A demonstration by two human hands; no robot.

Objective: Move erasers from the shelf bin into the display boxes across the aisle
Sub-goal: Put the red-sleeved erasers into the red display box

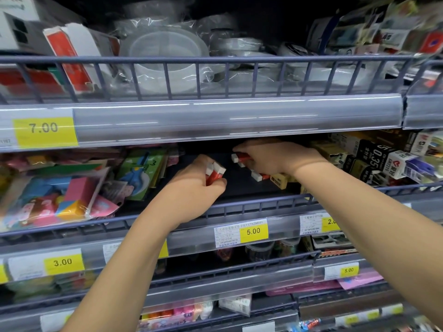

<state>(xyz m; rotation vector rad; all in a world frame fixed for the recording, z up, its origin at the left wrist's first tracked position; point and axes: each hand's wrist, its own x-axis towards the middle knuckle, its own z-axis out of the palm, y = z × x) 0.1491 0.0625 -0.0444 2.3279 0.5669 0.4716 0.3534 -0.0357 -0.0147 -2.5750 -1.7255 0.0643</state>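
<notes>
Both my hands reach into the dark middle shelf bay [239, 183]. My left hand [194, 185] grips two red-sleeved white erasers [214, 172], their white ends sticking up between thumb and fingers. My right hand [275, 156] is curled round more red-and-white erasers [241, 158]; one white end shows at its fingertips. Another red-and-white eraser [259, 176] lies just below that hand, beside a yellowish eraser [280, 180] on the shelf floor. No display boxes are in view.
A blue wire rail [251, 204] fronts the shelf below my wrists. Colourful packets [55, 195] fill the left of the shelf; pen-refill boxes [383, 159] crowd the right. The shelf above carries plastic-wrapped tubs [167, 51]. Yellow price tags [253, 232] line the edges.
</notes>
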